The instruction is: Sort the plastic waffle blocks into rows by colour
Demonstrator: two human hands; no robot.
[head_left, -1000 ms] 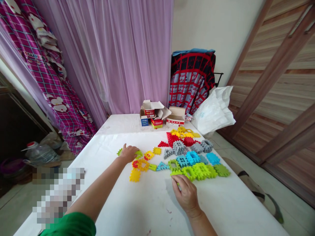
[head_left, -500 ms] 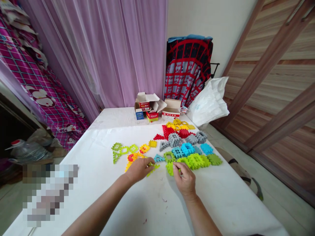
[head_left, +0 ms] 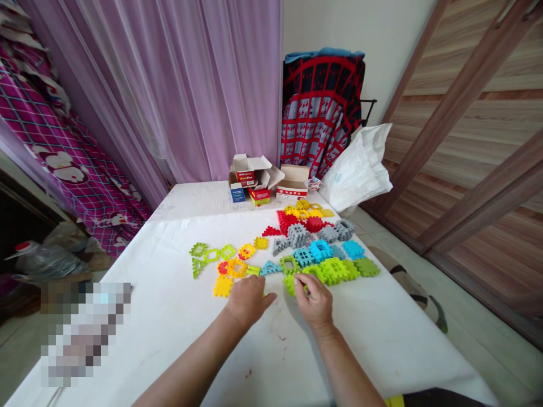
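Observation:
My left hand (head_left: 249,298) is palm down, with its thumb stretched to the right and its fingers curled out of sight. A light green interlocking building piece (head_left: 253,270) shows past those fingers, and a little green shows by the thumb. Left of this hand are a yellow square piece (head_left: 223,286) and an orange-yellow open-framed piece (head_left: 236,268). My right hand (head_left: 314,299) is closed in a pinch in front of the light green pieces (head_left: 334,271); what it pinches is hidden. A blue triangular piece (head_left: 270,268) lies between and beyond my hands.
Red pieces (head_left: 288,222), grey pieces (head_left: 297,234) and blue pieces (head_left: 320,250) lie farther back. Green linked frames (head_left: 211,255) lie to the left. Opened small boxes (head_left: 250,180) and a white bag (head_left: 358,169) stand at the table's (head_left: 178,333) far end.
My left hand has turned palm down and moved slightly right, its thumb now pointing right. The yellow square beside it shows more fully. My right hand keeps its pinch; the view has shifted slightly.

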